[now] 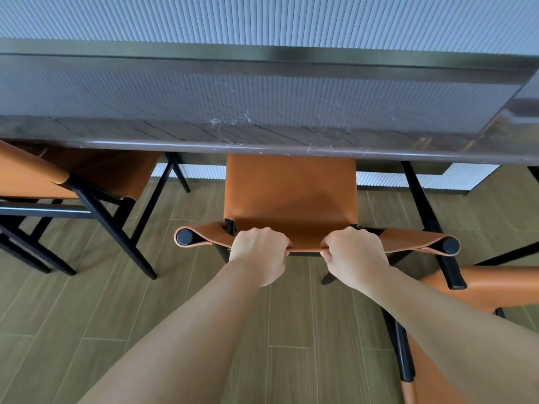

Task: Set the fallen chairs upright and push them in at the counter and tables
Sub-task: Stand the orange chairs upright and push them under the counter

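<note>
At left, an orange leather chair with black frame (96, 176) sits under the dark marble desk (262, 132). The left grip (258, 253) and right grip (354, 255) clamp the backrest of the upright middle orange chair (290, 196), whose seat is partly under the desk. A third orange chair (495, 284) lies tipped at right.

middle chair (290, 193) partly under counter (262, 135), second chair (102, 173) left, third chair (495, 284) right

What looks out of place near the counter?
The orange chair at lower right seems tipped over: its leather lies slanted, low by the floor. The middle chair, gripped at its backrest by the left hand and right hand, and the left chair stand upright at the counter.
</note>
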Tool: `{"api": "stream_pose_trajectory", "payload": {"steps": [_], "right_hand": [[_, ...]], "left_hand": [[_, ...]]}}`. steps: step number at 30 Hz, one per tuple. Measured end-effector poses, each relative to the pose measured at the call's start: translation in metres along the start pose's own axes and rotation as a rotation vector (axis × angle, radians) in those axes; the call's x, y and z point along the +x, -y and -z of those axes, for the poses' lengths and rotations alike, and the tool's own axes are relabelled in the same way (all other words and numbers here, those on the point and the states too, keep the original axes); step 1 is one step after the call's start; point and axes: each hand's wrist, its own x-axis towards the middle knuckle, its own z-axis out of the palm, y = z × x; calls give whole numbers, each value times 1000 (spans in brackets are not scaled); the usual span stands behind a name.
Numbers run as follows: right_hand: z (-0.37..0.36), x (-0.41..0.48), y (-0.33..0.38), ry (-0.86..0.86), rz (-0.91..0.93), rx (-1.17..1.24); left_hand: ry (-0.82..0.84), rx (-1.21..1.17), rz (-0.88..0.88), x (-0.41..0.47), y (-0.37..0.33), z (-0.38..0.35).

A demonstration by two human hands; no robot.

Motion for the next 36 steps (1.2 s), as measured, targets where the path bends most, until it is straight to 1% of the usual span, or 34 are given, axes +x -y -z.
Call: {"api": "stream_pose_trajectory", "payload": {"steps": [5, 10, 17, 26, 36], "right_hand": [[9, 23, -5, -12, -31, 10], [16, 47, -10, 11, -30, 55], [20, 83, -23, -32, -6, 32], [35, 129, -36, 23, 55, 107], [42, 138, -40, 68, 80, 111]], "left_hand": [[-9, 7, -10, 24, 8, 10], [-28, 8, -33, 47, 17, 17], [-10, 14, -23, 83, 27, 27], [-10, 8, 50, 130, 42, 33], [21, -39, 84, 137, 42, 40]]}}
